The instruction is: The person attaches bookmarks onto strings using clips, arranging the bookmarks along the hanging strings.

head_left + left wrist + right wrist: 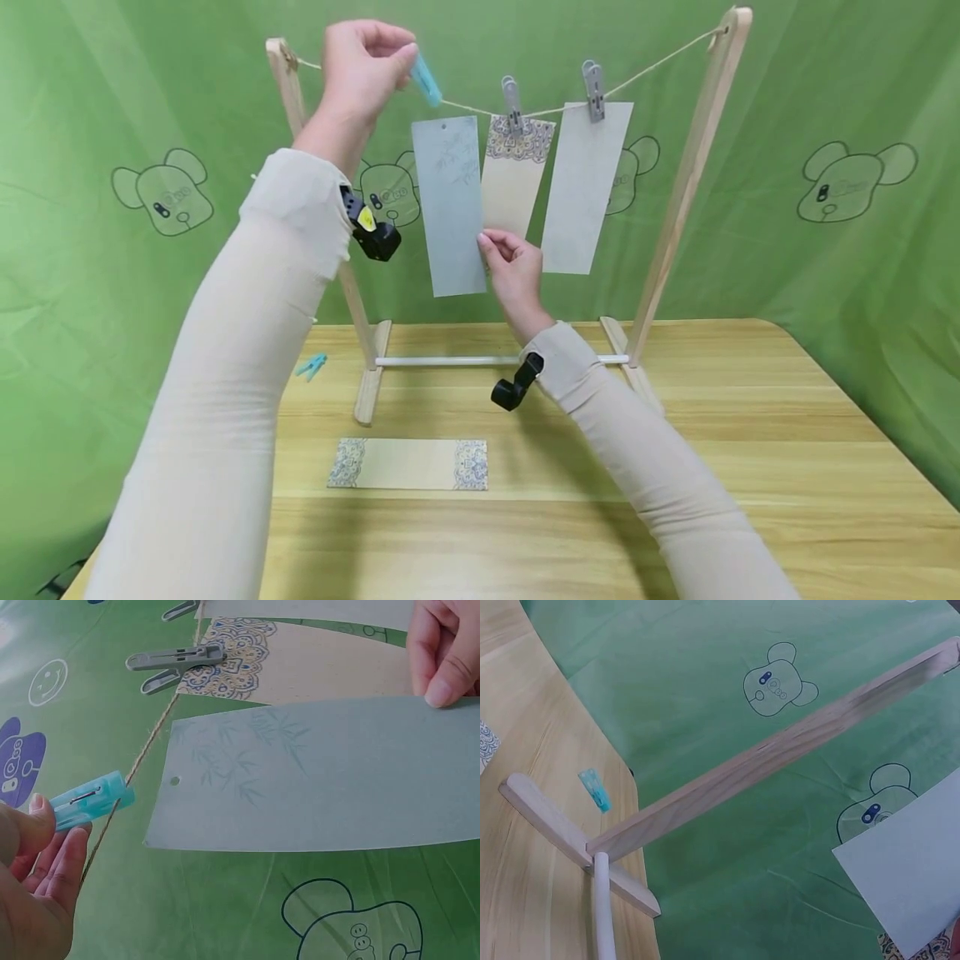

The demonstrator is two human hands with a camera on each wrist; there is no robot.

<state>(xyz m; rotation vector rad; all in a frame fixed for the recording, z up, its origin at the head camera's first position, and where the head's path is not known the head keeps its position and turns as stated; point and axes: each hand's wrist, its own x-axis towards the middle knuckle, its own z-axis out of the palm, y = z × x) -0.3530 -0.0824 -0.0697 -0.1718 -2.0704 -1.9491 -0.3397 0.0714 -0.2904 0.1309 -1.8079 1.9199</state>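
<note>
My left hand (pixel 362 73) pinches a light-blue clothespin (pixel 426 81) at the twine (pixel 467 107). In the left wrist view the tip of that clothespin (pixel 94 799) meets the twine, apart from the card. The blue-grey card (pixel 452 212), with a small hole and faint bamboo leaves at its top, hangs upright just under the twine. My right hand (pixel 517 268) pinches its right edge near the bottom. Right of it, a grey clothespin (pixel 513 104) holds a cream patterned card (pixel 517 185) and another grey clothespin (pixel 594 90) holds a plain white card (pixel 587 187).
Wooden posts (pixel 693 175) carry the twine, joined below by a white rod (pixel 450 361). A second light-blue clothespin (pixel 312 365) lies near the left foot. On the wooden table (pixel 720 467) rests a cream card with blue patterned ends (pixel 408 463). Green cloth surrounds the back.
</note>
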